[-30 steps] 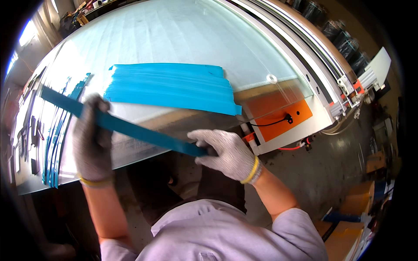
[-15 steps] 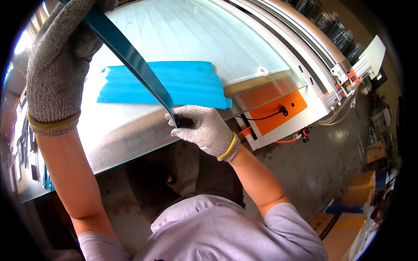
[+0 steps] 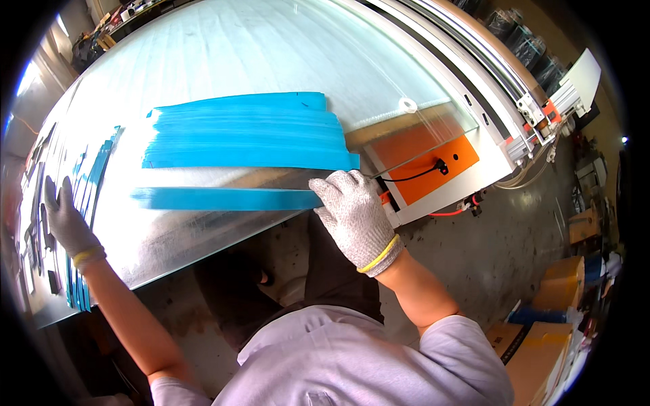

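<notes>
My right hand (image 3: 355, 213), in a grey knit glove with a yellow cuff, grips the right end of a long blue strip (image 3: 230, 199). The strip lies flat near the front edge of the glass-topped table (image 3: 271, 57), its far left end blurred. Just behind it, a band of bright blue strips (image 3: 244, 135) lies side by side, with uneven ends. At the left edge of the table my gloved left hand (image 3: 71, 227) has its fingers apart and holds nothing. It is over or beside a bunch of narrow blue strips (image 3: 95, 179); whether it touches them I cannot tell.
Dark, thin pieces (image 3: 42, 196) lie beyond the left hand. A white rail (image 3: 467, 74) runs along the table's right side, near an orange panel (image 3: 443, 169) with a black cable. Cardboard boxes (image 3: 538, 362) stand on the floor at lower right.
The strip went from being held up, bent between both hands, to lying on the table. My left hand let go and moved down and left; my right hand moved slightly right.
</notes>
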`<state>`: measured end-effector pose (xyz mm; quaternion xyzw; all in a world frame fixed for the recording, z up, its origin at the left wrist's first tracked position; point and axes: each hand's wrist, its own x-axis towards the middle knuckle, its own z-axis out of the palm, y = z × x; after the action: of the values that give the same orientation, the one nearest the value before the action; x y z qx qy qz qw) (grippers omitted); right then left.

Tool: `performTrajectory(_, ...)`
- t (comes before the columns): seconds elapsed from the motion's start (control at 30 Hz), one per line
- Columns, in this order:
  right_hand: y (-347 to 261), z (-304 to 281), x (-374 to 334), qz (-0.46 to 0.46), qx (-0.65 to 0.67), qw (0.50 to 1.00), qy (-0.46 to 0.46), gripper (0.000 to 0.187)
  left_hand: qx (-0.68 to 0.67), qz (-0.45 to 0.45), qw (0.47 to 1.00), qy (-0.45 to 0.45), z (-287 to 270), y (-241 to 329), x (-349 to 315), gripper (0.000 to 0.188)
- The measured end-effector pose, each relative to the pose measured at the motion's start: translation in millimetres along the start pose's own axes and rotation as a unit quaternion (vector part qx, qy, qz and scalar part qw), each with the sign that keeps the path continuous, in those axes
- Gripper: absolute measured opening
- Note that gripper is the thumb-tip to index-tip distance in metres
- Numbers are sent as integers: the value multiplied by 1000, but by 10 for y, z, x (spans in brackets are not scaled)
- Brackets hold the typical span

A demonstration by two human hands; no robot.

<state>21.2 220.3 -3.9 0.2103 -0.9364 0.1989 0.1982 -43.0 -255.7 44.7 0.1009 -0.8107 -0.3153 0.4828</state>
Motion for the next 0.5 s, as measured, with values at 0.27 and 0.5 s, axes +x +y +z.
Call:
performTrajectory(0.27, -270, 33, 104, -79, -255, 963, 27, 38, -99, 271, 784, -550, 1012, 2016, -1370, 29)
performTrajectory(0.5, -214, 31, 84, -70, -268, 960, 49, 45, -133, 245, 724, -631, 1290, 2054, -1424, 24)
